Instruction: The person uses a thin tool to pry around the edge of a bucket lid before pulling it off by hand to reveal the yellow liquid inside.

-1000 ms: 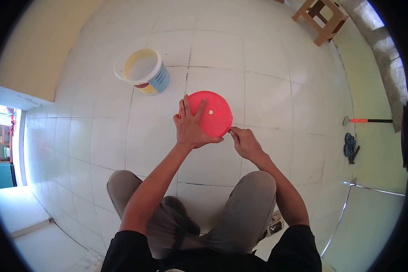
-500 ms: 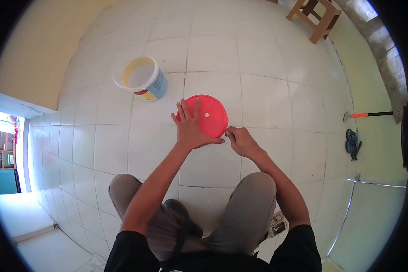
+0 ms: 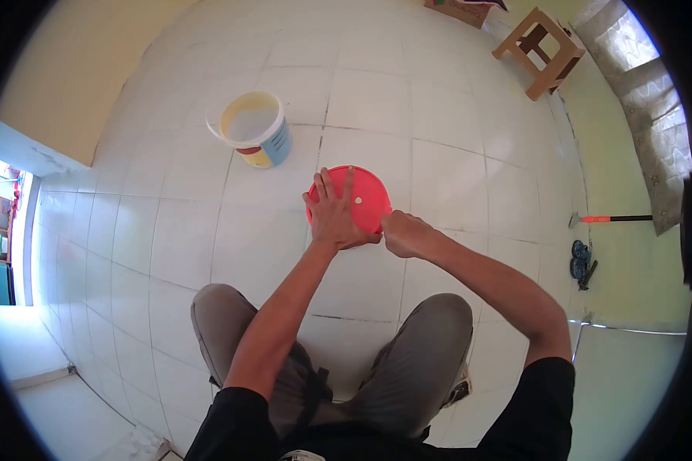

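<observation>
A round red plastic lid [image 3: 370,194] with a small pale spot near its middle is in front of me, above the tiled floor. What is under it is mostly hidden. My left hand [image 3: 335,219] presses on its left part, fingers spread flat and thumb along the near edge. At the lid's lower right edge, my right hand [image 3: 404,233] is closed with its fingers bent in. Whatever that hand grips there is hidden. A white bucket [image 3: 267,146] with a blue and yellow label stands beyond the lid, to the left.
At the upper right stands a brown plastic stool [image 3: 542,52], with a cardboard box [image 3: 457,11] to its left. Along the right wall lie an orange-and-black handled scraper [image 3: 611,219] and dark blue footwear [image 3: 580,261]. My bent knees [image 3: 432,338] frame the near floor.
My right hand has turned at the lid's edge and its elbow has swung outward and up. My left hand stays spread on the lid. The camera view has shifted slightly.
</observation>
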A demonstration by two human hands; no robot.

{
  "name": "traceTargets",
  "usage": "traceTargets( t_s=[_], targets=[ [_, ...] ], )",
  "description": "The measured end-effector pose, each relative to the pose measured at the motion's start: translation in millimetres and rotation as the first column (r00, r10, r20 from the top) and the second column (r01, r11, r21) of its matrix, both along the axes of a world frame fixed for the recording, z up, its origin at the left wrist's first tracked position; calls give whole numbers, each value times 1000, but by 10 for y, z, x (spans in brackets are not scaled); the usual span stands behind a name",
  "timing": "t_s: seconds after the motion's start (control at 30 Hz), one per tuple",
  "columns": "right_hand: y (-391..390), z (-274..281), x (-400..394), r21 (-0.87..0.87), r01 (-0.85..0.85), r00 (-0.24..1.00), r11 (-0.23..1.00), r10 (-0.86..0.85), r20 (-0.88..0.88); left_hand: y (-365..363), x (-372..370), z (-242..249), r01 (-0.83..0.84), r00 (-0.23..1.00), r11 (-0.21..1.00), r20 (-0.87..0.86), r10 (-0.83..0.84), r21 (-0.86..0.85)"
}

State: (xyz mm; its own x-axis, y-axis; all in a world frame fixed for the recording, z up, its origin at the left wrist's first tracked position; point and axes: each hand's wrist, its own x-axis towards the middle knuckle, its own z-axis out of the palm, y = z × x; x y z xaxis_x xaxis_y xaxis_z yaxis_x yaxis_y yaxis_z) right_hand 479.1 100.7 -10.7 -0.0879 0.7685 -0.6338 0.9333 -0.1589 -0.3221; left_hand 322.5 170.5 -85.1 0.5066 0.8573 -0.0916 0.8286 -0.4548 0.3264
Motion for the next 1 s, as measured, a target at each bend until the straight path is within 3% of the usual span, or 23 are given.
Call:
traceTargets(
  t_s=[0.23,0.3,0.4,0.5,0.6,0.63,0.73,0.83,0.93,1.0],
  targets=[
    [-396,-525,63,193,150,986,970,-134,-97,40,-144,-45,109,994,993,-14,-108,55],
    [-599,-777,81,330,249,961,911,-189,-204,59,-142,-96,119,993,988,0,-120,98],
    [-774,-813,-43,351,438,889,828,-340,-307,45,-117,-133,166,985,977,16,-170,136],
    [-882,-1232,-63,511,556,785,656,-211,-582,86,-130,-104,246,969,964,0,-247,102],
    [-1040,-1259,-203,189,707,553,681,-367,-748,173,-163,-116,413,907,899,18,-420,144],
    [-1075,-1247,-297,48,756,409,653,-413,-814,212,-179,-132,482,870,859,24,-493,176],
    [-1100,-1180,-308,-126,788,255,603,-505,-825,182,-84,30,510,860,856,-49,-507,89],
    [-1047,-1122,-334,174,760,522,627,-427,-738,22,29,49,449,879,891,-210,-428,61],
    [-1030,-1112,-347,262,736,594,624,-410,-693,-138,142,-172,426,888,899,-240,-393,104],
    [-1002,-1202,-325,355,715,647,602,-376,-664,-146,138,-181,428,901,894,-144,-409,135]
  ],
)
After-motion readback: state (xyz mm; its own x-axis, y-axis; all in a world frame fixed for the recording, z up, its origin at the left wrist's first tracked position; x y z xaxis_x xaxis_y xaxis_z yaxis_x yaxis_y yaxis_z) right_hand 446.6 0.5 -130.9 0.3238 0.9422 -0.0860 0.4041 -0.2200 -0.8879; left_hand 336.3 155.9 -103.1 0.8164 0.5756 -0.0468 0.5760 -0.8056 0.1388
